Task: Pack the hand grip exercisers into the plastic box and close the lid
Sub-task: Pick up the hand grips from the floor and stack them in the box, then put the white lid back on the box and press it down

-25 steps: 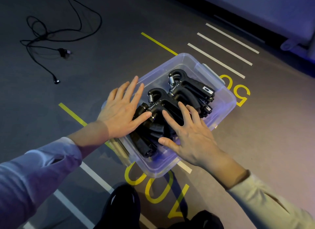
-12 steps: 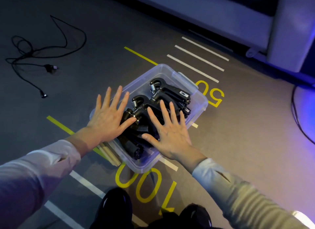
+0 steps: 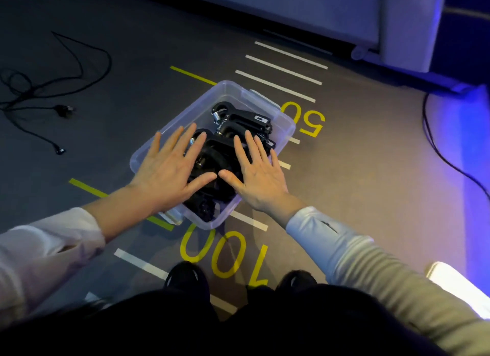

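While hands (image 3: 169,170) press flat, box (image 3: 285,123) runs diagonally far-right

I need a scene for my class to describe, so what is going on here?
A person kneels over a clear plastic box on the floor. Black hand grip exercisers fill it. The left hand and the right hand lie flat on top with straight fingers, seemingly pressing a clear lid down.

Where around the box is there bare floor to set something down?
Bare floor lies right of the plastic box, toward the cable, and left of it, short of the tangled cord. Over the box, both hands crowd it.
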A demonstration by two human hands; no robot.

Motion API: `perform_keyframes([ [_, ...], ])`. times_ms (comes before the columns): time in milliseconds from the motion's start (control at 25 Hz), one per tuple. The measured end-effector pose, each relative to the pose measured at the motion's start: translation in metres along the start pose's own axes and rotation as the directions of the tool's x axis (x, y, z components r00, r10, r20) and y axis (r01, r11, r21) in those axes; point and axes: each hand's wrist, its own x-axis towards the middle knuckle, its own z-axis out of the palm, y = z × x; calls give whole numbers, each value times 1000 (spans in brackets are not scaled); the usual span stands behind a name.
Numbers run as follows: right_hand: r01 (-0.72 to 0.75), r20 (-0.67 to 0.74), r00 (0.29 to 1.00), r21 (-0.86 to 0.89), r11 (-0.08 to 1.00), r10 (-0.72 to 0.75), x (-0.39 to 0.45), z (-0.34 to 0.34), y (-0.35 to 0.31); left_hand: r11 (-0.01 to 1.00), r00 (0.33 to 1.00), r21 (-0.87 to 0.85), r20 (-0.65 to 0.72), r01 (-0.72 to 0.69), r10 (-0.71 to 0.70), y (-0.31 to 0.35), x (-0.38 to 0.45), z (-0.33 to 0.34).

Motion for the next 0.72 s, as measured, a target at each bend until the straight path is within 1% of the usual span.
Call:
perform_keyframes([
  [40, -11, -40, 999, 31, 999, 12, -4, -5, 2, 999, 999, 36, -32, -36, 37, 5, 3, -11],
  [120, -50, -171, 983, 71, 996, 62, -14, -18, 10, 990, 991, 77, -62, -115, 120, 21, 13, -32],
  [200, -106, -286, 950, 91, 990, 128, -25, -30, 21, 976, 976, 105, -86, -191, 200, 41, 27, -48],
  [320, -232, -384, 886, 120, 965, 260, -50, -40, 48, 943, 943, 143, -100, -301, 316, 76, 53, -63],
  [480, -425, -424, 780, 181, 887, 460, -97, -38, 101, 887, 887, 164, -103, -432, 450, 128, 85, -67],
  [600, -556, -443, 670, 230, 798, 595, -140, -30, 147, 842, 838, 126, -100, -524, 537, 178, 102, -62],
  [720, -657, -450, 544, 297, 693, 708, -187, -17, 187, 796, 792, 66, -76, -602, 606, 228, 105, -51],
])
